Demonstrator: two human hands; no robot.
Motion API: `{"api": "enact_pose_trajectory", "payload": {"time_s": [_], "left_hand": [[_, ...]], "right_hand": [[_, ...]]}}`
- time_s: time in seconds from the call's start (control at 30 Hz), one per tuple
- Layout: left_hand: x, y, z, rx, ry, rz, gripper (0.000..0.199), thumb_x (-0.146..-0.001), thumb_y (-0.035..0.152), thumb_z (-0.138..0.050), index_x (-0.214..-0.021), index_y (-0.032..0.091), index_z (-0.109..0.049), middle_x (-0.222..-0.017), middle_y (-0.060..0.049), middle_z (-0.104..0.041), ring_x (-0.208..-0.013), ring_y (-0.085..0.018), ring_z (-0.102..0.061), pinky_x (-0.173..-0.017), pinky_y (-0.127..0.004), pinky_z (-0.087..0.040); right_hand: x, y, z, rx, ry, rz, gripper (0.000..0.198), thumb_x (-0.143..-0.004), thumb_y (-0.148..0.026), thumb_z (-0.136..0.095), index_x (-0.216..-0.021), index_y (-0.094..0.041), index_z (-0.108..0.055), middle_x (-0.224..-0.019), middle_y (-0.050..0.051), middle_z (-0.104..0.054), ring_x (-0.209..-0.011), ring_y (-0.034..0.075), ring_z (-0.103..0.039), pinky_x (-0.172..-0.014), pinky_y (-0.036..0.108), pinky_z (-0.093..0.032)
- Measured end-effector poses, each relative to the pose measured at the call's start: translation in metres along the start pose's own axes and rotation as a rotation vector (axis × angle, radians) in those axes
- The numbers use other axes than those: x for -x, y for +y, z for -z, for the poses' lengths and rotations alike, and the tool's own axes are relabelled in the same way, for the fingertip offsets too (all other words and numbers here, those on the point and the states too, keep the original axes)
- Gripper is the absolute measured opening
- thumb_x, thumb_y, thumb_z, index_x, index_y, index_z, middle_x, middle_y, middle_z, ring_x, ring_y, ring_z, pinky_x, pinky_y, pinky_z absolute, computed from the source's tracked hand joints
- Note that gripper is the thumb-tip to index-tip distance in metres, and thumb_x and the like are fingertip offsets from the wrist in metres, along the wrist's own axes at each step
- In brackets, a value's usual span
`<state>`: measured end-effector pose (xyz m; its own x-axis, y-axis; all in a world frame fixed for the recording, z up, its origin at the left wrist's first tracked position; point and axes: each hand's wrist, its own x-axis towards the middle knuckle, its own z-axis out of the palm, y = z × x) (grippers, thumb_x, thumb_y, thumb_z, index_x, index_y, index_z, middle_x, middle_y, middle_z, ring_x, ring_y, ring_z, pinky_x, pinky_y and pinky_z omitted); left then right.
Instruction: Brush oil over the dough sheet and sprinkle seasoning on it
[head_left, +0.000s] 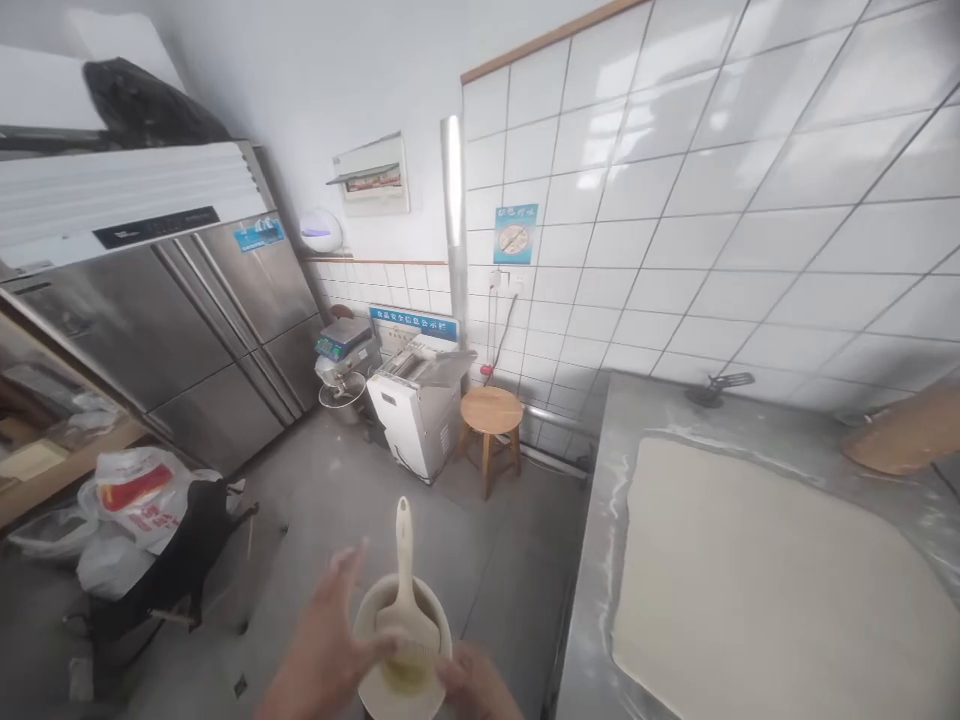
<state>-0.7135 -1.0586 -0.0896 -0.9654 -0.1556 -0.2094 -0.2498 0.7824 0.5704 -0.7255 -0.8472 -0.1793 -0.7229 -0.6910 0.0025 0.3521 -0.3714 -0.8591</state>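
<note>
A white round container [365,602] with a little yellowish liquid in its bottom is held in front of me, low in the view. A cream-coloured basting brush [406,570] leans inside it, bristles down in the liquid and handle pointing up past the rim. My left hand [330,640] is at the container's left side, fingers spread, the thumb reaching over the rim close to the brush head. On the right side, my right hand [474,680] grips the container's rim. A wide flat sheet of dough [765,590] lies on the grey worktop [600,560] to my right.
A brown cylindrical object [911,430] lies at the worktop's right, and a dark metal item [716,388] sits by the tiled wall. Ahead stand a wooden stool [491,410] and a white machine [412,415]. Plastic bags [142,500] and a steel fridge [202,340] are left.
</note>
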Motion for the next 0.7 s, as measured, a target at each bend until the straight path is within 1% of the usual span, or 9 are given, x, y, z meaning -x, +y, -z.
{"api": "enact_pose_trajectory", "payload": {"time_s": [0.03, 0.1, 0.17, 0.23, 0.33, 0.43, 0.5, 0.57, 0.7], "left_hand": [[-0.034, -0.001, 0.012, 0.091, -0.030, 0.005, 0.091, -0.075, 0.051, -0.071, -0.155, 0.027, -0.035, -0.141, -0.014, -0.053, -0.113, -0.029, -0.058, -0.098, -0.042, -0.047], [-0.104, 0.001, 0.028, 0.279, -0.169, -0.048, 0.069, -0.084, 0.052, -0.062, -0.146, 0.022, -0.050, -0.117, -0.010, -0.063, -0.094, -0.022, -0.061, -0.087, -0.035, -0.049], [-0.165, 0.010, 0.034, 0.388, -0.359, -0.159, 0.050, -0.086, 0.051, -0.062, -0.123, 0.017, -0.066, -0.097, -0.007, -0.066, -0.086, -0.019, -0.060, -0.080, -0.030, -0.047], [-0.209, 0.022, 0.033, 0.362, -0.499, -0.308, 0.034, -0.088, 0.049, -0.063, -0.094, 0.017, -0.070, -0.082, -0.003, -0.063, -0.077, -0.017, -0.057, -0.071, -0.026, -0.043], [-0.242, 0.039, 0.033, 0.231, -0.538, -0.547, 0.031, -0.093, 0.045, -0.059, -0.077, 0.019, -0.064, -0.075, -0.002, -0.061, -0.069, -0.015, -0.054, -0.065, -0.026, -0.040], [-0.260, 0.052, 0.031, 0.284, -0.458, -0.684, 0.027, -0.091, 0.041, -0.062, -0.073, 0.021, -0.064, -0.077, -0.003, -0.063, -0.068, -0.016, -0.057, -0.065, -0.026, -0.043], [-0.276, 0.063, 0.023, 0.375, -0.428, -0.680, 0.026, -0.089, 0.041, -0.064, -0.071, 0.022, -0.064, -0.071, -0.003, -0.061, -0.061, -0.016, -0.055, -0.060, -0.026, -0.043], [-0.298, 0.078, 0.009, 0.460, -0.438, -0.614, 0.025, -0.089, 0.043, -0.064, -0.074, 0.023, -0.065, -0.063, -0.001, -0.057, -0.054, -0.016, -0.051, -0.054, -0.027, -0.041], [-0.338, 0.124, -0.035, 0.570, -0.506, -0.475, 0.030, -0.085, 0.052, -0.068, -0.088, 0.022, -0.067, -0.055, 0.002, -0.055, -0.052, -0.017, -0.052, -0.053, -0.028, -0.042]], "right_hand": [[-0.016, 0.002, 0.007, 0.038, 0.019, 0.022, 0.070, -0.084, -0.075, -0.061, -0.118, -0.015, -0.073, -0.093, 0.011, -0.069, -0.095, 0.033, -0.062, -0.080, 0.038, -0.049], [-0.047, 0.006, 0.017, 0.046, 0.109, 0.040, 0.069, -0.083, -0.074, -0.064, -0.119, -0.016, -0.072, -0.093, 0.011, -0.069, -0.097, 0.034, -0.062, -0.081, 0.038, -0.049], [-0.073, 0.007, 0.019, -0.006, 0.201, 0.042, 0.067, -0.081, -0.073, -0.067, -0.119, -0.017, -0.073, -0.094, 0.011, -0.069, -0.097, 0.034, -0.063, -0.086, 0.040, -0.049], [-0.093, 0.005, 0.015, -0.062, 0.309, 0.065, 0.065, -0.080, -0.072, -0.069, -0.118, -0.018, -0.074, -0.093, 0.010, -0.069, -0.095, 0.034, -0.064, -0.090, 0.042, -0.048], [-0.115, -0.001, 0.010, -0.082, 0.580, 0.161, 0.069, -0.079, -0.072, -0.069, -0.119, -0.017, -0.072, -0.090, 0.010, -0.069, -0.091, 0.033, -0.064, -0.090, 0.045, -0.049], [-0.126, -0.004, 0.013, -0.051, 0.883, 0.221, 0.074, -0.076, -0.075, -0.069, -0.116, -0.013, -0.072, -0.090, 0.011, -0.070, -0.092, 0.034, -0.063, -0.087, 0.044, -0.050], [-0.128, -0.006, 0.023, -0.085, 1.019, 0.223, 0.073, -0.075, -0.075, -0.069, -0.113, -0.013, -0.073, -0.091, 0.011, -0.070, -0.094, 0.034, -0.063, -0.086, 0.042, -0.051], [-0.127, -0.011, 0.037, -0.149, 1.106, 0.246, 0.071, -0.077, -0.074, -0.068, -0.114, -0.014, -0.072, -0.095, 0.011, -0.070, -0.096, 0.033, -0.063, -0.087, 0.042, -0.051], [-0.114, -0.035, 0.075, -0.101, 1.297, 0.329, 0.068, -0.079, -0.072, -0.069, -0.116, -0.014, -0.071, -0.098, 0.011, -0.070, -0.103, 0.035, -0.061, -0.091, 0.043, -0.050]]}}
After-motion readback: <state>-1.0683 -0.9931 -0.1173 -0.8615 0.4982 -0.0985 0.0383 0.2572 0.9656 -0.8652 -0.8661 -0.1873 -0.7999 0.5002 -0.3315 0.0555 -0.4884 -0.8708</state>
